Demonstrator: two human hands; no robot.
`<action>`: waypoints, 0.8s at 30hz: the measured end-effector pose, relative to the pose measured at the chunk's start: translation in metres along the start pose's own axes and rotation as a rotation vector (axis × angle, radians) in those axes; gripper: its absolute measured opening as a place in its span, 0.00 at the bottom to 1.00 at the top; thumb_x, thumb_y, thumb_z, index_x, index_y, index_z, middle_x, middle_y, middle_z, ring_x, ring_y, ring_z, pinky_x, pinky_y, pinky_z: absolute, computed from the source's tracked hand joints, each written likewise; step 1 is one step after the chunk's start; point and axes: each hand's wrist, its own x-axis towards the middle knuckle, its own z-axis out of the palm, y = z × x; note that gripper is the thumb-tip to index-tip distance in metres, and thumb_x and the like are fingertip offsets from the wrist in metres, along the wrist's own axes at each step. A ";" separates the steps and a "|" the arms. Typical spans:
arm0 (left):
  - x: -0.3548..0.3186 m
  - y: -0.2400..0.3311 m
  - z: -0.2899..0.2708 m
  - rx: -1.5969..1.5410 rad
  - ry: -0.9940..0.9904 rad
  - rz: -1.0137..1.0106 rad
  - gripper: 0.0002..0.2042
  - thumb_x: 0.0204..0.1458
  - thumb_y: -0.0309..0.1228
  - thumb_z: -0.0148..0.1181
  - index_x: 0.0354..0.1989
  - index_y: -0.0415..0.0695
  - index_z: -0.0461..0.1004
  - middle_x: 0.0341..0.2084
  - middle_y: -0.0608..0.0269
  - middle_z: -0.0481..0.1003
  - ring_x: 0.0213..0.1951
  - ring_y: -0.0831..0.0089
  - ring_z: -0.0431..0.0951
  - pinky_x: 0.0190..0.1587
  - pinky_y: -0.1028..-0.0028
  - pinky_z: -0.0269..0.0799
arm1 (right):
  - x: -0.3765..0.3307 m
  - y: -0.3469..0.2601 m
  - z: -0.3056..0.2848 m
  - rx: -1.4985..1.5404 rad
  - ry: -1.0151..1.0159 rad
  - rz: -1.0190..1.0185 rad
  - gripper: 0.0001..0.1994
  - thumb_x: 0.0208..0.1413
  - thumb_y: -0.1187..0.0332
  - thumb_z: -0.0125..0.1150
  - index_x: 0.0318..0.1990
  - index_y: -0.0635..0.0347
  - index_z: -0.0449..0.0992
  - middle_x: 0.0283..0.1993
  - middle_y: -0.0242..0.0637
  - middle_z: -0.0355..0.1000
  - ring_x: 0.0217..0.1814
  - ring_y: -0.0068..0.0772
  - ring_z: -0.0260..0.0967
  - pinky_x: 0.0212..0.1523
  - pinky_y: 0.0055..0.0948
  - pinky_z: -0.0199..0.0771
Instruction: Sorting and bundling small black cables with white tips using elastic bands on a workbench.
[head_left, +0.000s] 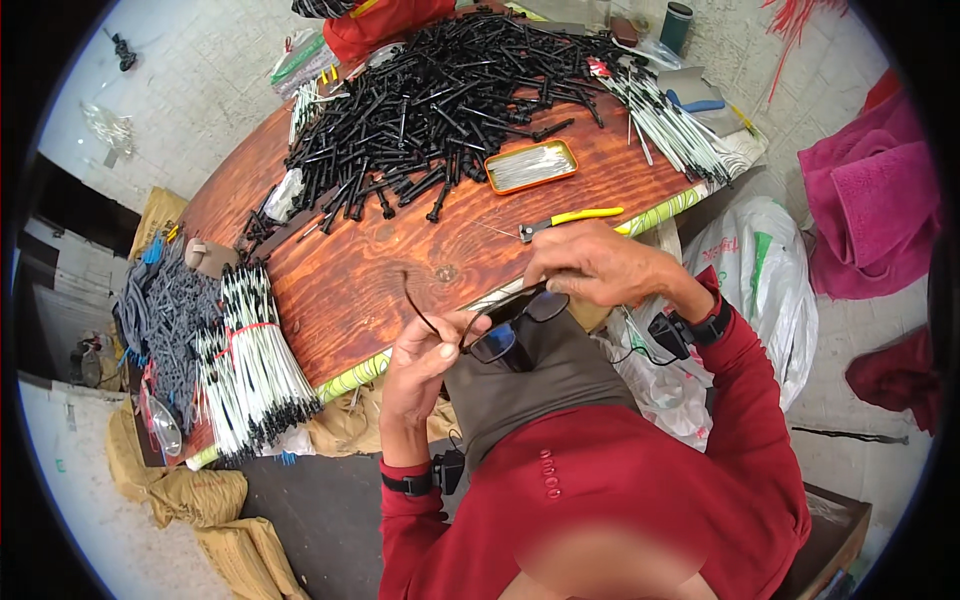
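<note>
Black-framed eyeglasses [505,325] held above lap, near worktop [400,270] edge; left hand [425,365] pinches temple arm, right hand [590,265] grips frame front; risk: twisting could likely bend hinge or drop glasses; orange rectangular tin [530,166] beside black rod pile [440,100]; yellow-handled pliers [570,220] near right hand.

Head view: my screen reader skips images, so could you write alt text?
Left hand and right hand hold black eyeglasses over a wooden table bearing a black parts pile, yellow-handled pliers and an orange tin.
</note>
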 end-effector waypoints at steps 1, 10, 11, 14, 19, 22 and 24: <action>0.000 0.001 0.001 -0.060 -0.006 0.030 0.07 0.54 0.29 0.63 0.38 0.42 0.73 0.37 0.54 0.78 0.46 0.63 0.75 0.53 0.64 0.68 | 0.000 0.000 -0.003 -0.001 0.013 0.031 0.12 0.51 0.74 0.59 0.44 0.59 0.76 0.33 0.38 0.66 0.36 0.36 0.68 0.37 0.34 0.66; -0.004 0.035 0.016 0.121 -0.268 0.572 0.08 0.55 0.35 0.63 0.27 0.46 0.75 0.29 0.56 0.77 0.36 0.63 0.72 0.40 0.65 0.68 | -0.008 -0.041 -0.025 0.277 0.373 -0.215 0.05 0.51 0.72 0.66 0.32 0.64 0.77 0.31 0.35 0.68 0.33 0.32 0.69 0.34 0.29 0.68; -0.007 0.041 0.022 0.109 -0.301 0.605 0.09 0.55 0.36 0.63 0.25 0.48 0.76 0.29 0.59 0.77 0.34 0.64 0.72 0.37 0.67 0.68 | -0.010 -0.049 -0.024 0.356 0.392 -0.259 0.06 0.49 0.73 0.67 0.33 0.63 0.78 0.32 0.34 0.71 0.35 0.31 0.70 0.36 0.30 0.68; -0.006 0.058 0.032 0.056 -0.389 0.712 0.10 0.56 0.38 0.64 0.24 0.50 0.77 0.27 0.63 0.77 0.31 0.66 0.71 0.32 0.71 0.67 | -0.010 -0.071 -0.024 0.526 0.421 -0.317 0.08 0.46 0.75 0.70 0.35 0.62 0.79 0.35 0.32 0.76 0.38 0.30 0.70 0.40 0.30 0.68; 0.008 0.087 0.044 -0.070 -0.684 0.772 0.09 0.56 0.39 0.65 0.24 0.53 0.77 0.26 0.65 0.78 0.31 0.71 0.71 0.29 0.76 0.66 | -0.002 -0.098 -0.046 0.470 0.428 -0.557 0.04 0.46 0.76 0.71 0.30 0.64 0.81 0.35 0.42 0.77 0.30 0.30 0.71 0.34 0.26 0.71; 0.013 0.103 0.055 -0.028 -0.709 0.799 0.07 0.57 0.31 0.63 0.26 0.52 0.77 0.27 0.64 0.77 0.31 0.74 0.71 0.30 0.79 0.66 | -0.010 -0.098 -0.050 0.420 0.342 -0.655 0.02 0.49 0.76 0.70 0.28 0.63 0.82 0.38 0.48 0.75 0.25 0.30 0.71 0.30 0.22 0.74; 0.018 0.124 0.040 0.075 -1.023 0.626 0.08 0.52 0.33 0.68 0.39 0.62 0.80 0.34 0.74 0.79 0.40 0.77 0.72 0.36 0.81 0.68 | -0.011 -0.099 -0.051 0.447 0.336 -0.676 0.01 0.50 0.76 0.70 0.30 0.61 0.83 0.39 0.46 0.75 0.26 0.29 0.72 0.30 0.22 0.74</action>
